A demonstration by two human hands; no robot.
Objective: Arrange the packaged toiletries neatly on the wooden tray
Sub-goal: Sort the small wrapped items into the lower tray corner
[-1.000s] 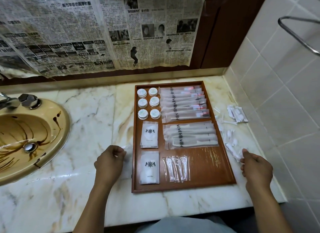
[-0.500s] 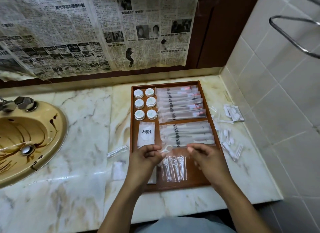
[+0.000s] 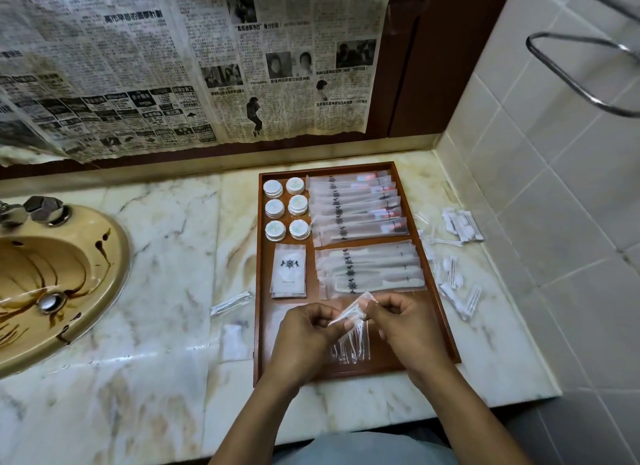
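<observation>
The wooden tray (image 3: 445,329) lies on the marble counter. It holds several round white tubs (image 3: 286,209), overlapping toothbrush packets (image 3: 356,208), comb packets (image 3: 370,269) and a white sachet (image 3: 288,270). Over the tray's near half, my left hand (image 3: 304,340) and my right hand (image 3: 407,329) pinch a small clear packet (image 3: 349,314) between them, just above a row of clear packets (image 3: 351,348) on the tray. A second sachet lies mostly hidden under my left hand.
Loose small packets (image 3: 457,291) and a white bundle (image 3: 462,224) lie on the counter right of the tray, by the tiled wall. Left of it lie a clear packet (image 3: 231,303) and a white packet (image 3: 235,340). A yellow sink (image 3: 114,257) is far left.
Both hands moved in from the tray's two sides to meet over its near half. They now pinch a small clear packet together and have lifted it a little.
</observation>
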